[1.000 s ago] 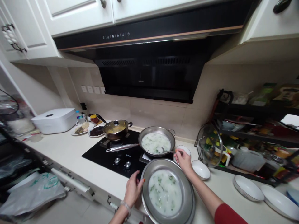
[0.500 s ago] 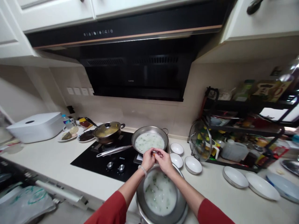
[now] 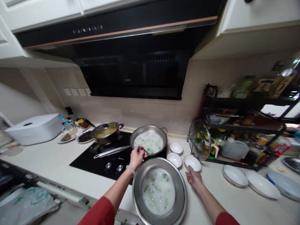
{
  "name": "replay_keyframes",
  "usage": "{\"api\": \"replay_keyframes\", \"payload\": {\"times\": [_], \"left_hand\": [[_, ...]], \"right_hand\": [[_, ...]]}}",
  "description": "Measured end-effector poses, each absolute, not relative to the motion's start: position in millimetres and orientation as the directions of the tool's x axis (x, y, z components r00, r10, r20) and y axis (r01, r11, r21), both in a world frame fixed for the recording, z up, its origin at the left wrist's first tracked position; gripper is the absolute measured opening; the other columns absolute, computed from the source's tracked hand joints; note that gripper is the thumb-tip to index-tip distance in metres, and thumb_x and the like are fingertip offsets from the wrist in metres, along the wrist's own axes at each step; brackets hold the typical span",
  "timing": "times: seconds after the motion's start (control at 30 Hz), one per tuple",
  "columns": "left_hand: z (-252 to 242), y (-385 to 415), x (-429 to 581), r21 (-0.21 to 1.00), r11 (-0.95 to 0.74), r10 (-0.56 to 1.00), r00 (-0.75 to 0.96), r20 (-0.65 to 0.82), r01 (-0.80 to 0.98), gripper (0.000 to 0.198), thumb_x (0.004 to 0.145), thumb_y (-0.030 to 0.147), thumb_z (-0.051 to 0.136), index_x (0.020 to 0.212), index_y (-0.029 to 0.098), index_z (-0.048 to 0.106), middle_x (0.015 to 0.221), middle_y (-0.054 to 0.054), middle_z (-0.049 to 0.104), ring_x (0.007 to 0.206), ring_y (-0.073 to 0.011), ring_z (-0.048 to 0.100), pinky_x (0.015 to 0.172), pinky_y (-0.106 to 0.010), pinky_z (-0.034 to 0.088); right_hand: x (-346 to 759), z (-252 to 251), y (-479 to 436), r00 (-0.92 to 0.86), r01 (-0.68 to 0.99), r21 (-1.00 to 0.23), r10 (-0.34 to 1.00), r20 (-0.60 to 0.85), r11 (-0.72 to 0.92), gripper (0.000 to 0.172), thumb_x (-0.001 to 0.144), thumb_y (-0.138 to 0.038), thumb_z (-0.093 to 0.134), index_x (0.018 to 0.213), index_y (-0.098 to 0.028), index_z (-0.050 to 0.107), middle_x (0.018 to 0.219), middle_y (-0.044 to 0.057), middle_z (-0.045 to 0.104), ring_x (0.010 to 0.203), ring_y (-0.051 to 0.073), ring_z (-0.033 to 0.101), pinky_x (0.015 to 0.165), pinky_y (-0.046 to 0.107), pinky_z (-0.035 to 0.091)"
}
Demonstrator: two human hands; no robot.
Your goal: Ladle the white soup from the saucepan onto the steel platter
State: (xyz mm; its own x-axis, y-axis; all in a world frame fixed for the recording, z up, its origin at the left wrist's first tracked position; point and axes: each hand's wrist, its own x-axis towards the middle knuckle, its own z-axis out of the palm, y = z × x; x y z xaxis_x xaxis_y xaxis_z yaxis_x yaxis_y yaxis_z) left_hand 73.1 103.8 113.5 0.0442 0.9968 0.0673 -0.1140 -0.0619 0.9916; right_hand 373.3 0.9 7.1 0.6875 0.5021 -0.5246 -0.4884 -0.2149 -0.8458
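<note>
Nearest is the steel basin (image 3: 180, 200), holding white soup flecked with green. Just past its right rim the right hand (image 3: 194, 178) lies open and holds nothing. Its fingers reach the near edge of a white bowl (image 3: 192, 162) on the counter (image 3: 58, 159) — whether they touch it I cannot tell. Past the basin's left rim the left hand (image 3: 137, 157) is closed on a spoon (image 3: 144, 150), whose bowl dips into the pan (image 3: 161, 135) of the same soup on the hob (image 3: 93, 161). Two more small bowls (image 3: 174, 159) sit beside the pan. Farther left on the hob stands a lidded pot (image 3: 105, 132).
</note>
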Motion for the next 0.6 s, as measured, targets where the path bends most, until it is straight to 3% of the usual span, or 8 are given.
{"api": "replay_keyframes", "payload": {"times": [0.1, 0.2, 0.33, 0.6], "left_hand": [[121, 100, 71, 0.991, -0.032, 0.999, 0.007, 0.034, -0.131, 0.023, 0.067, 0.024, 0.067, 0.084, 0.017, 0.055, 0.057, 0.005, 0.06, 0.053, -0.0138, 0.066, 0.056, -0.024, 0.053], [126, 96, 69, 0.992, -0.017, 1.0, -0.017, 0.015, -0.124, 0.023, 0.066, 0.023, 0.067, 0.084, 0.016, 0.055, 0.057, 0.005, 0.061, 0.053, -0.0131, 0.065, 0.056, -0.023, 0.052], [130, 93, 67, 0.993, -0.005, 0.999, -0.042, -0.001, -0.122, 0.024, 0.064, 0.022, 0.067, 0.084, 0.016, 0.056, 0.058, 0.004, 0.062, 0.054, -0.0127, 0.065, 0.057, -0.022, 0.052], [131, 91, 69, 0.985, -0.003, 0.999, -0.035, -0.003, -0.172, 0.037, 0.056, 0.031, 0.077, 0.082, 0.014, 0.057, 0.059, 0.003, 0.063, 0.055, -0.0133, 0.065, 0.059, -0.024, 0.052]], "right_hand": [[381, 4, 16, 0.667, -0.579, -0.797, 0.463, -0.584, -0.173, 0.022, 0.074, -0.016, 0.054, 0.096, -0.015, 0.051, 0.055, 0.0, 0.057, 0.052, 0.014, 0.062, 0.046, 0.019, 0.048], [391, -1, 21, 0.676, -0.607, -0.782, 0.424, -0.602, -0.142, 0.035, 0.069, -0.006, 0.051, 0.103, -0.015, 0.051, 0.062, 0.003, 0.061, 0.056, 0.015, 0.064, 0.048, 0.02, 0.051], [404, -9, 8, 0.707, -0.608, -0.782, 0.355, -0.611, -0.135, 0.044, 0.062, -0.004, 0.057, 0.106, -0.014, 0.055, 0.07, 0.006, 0.066, 0.05, 0.016, 0.063, 0.043, 0.024, 0.052], [459, -7, -36, 0.777, -0.584, -0.807, 0.223, -0.588, -0.092, 0.05, 0.063, 0.001, 0.051, 0.111, -0.011, 0.052, 0.078, 0.01, 0.067, 0.041, 0.011, 0.055, 0.037, 0.022, 0.048]]}}
